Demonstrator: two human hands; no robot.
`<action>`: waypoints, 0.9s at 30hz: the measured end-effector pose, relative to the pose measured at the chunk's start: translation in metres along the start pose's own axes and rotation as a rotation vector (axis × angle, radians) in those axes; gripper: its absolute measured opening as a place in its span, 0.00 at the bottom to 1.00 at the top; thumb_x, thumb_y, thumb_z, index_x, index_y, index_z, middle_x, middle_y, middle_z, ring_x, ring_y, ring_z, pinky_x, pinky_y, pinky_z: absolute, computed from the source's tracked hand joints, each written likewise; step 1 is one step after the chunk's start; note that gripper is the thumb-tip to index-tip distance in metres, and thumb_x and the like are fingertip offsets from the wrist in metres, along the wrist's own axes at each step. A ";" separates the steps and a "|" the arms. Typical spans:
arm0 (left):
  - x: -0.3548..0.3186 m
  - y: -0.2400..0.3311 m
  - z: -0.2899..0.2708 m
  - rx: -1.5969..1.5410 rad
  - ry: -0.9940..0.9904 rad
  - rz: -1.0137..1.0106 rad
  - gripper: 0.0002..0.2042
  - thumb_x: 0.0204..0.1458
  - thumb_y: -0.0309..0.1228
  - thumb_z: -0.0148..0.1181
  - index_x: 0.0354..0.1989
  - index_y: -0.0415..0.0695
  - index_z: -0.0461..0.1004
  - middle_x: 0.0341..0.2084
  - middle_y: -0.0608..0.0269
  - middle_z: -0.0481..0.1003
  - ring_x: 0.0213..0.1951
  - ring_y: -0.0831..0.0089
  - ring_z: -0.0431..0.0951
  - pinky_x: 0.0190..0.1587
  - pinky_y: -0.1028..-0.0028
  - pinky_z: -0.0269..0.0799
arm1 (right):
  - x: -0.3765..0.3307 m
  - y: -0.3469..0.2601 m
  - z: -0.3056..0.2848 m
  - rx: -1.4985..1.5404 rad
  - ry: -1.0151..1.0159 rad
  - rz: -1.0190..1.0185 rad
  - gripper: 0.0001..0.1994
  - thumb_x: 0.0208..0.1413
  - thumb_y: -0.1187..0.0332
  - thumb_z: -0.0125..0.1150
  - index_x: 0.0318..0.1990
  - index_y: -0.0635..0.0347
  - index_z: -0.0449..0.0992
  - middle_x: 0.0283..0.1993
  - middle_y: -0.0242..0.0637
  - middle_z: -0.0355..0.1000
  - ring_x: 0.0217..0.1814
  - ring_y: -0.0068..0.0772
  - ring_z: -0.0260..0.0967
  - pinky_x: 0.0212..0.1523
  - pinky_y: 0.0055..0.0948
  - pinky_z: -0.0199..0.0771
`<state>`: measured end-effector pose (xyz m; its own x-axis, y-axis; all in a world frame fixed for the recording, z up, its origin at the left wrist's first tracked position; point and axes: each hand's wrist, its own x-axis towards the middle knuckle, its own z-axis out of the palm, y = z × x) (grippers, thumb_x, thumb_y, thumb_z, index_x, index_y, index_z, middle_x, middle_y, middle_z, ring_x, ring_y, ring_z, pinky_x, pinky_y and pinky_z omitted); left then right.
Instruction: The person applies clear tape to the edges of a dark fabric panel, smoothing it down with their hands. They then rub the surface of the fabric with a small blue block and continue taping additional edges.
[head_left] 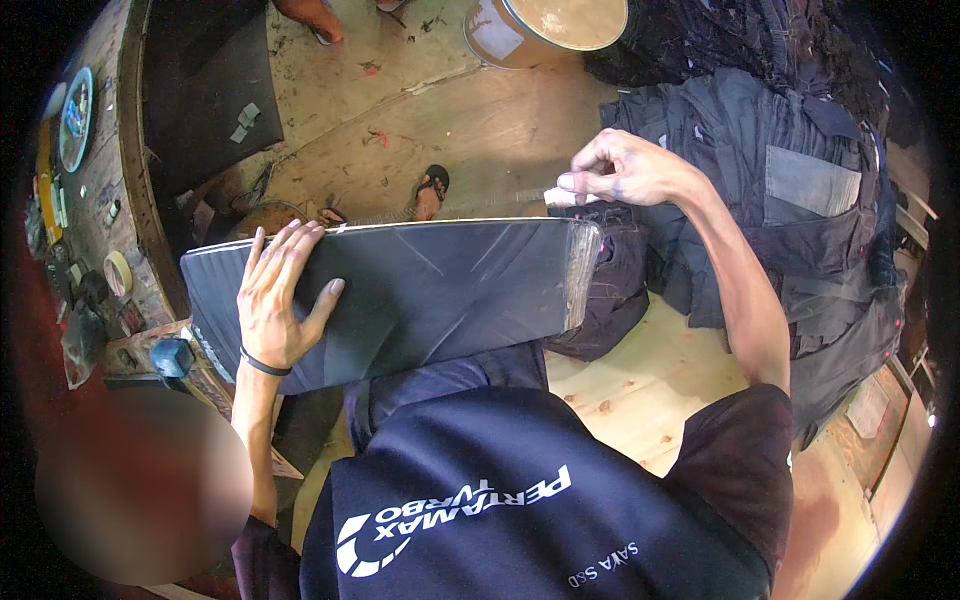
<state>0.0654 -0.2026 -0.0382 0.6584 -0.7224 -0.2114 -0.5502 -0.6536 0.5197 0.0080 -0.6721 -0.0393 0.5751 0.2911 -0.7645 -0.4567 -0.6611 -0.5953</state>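
One dark board (420, 290), two hands: left hand (280, 295), right hand (620, 170)

Left hand flat, right hand pinched

The left hand (280, 300) lies palm-down, fingers (262, 250) spread, a dark band at the wrist; the right hand (622, 170) is raised on a bent arm, fingertips pinched together.

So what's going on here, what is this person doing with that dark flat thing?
A person is seated with a dark flat bundle wrapped in clear plastic resting across their lap. The left hand lies flat on its left part, pressing it down. The right hand is raised above the bundle's right end, pinching a small whitish piece between the fingers. A pile of dark garments sits on the wooden floor to the right, and a roll of tape lies on the bench at left.
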 end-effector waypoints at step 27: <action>0.009 -0.003 -0.005 0.027 -0.066 -0.015 0.29 0.56 0.34 0.72 0.66 0.41 0.77 0.64 0.52 0.79 0.72 0.53 0.74 0.79 0.48 0.57 | -0.043 0.086 0.037 0.170 0.149 0.173 0.21 0.69 0.54 0.69 0.32 0.63 0.88 0.23 0.30 0.75 0.26 0.20 0.63 0.29 0.32 0.63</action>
<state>0.0760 -0.2062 -0.0380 0.6321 -0.7249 -0.2738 -0.5545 -0.6700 0.4936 -0.0809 -0.7160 -0.0671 0.5668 0.0709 -0.8208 -0.6566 -0.5628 -0.5021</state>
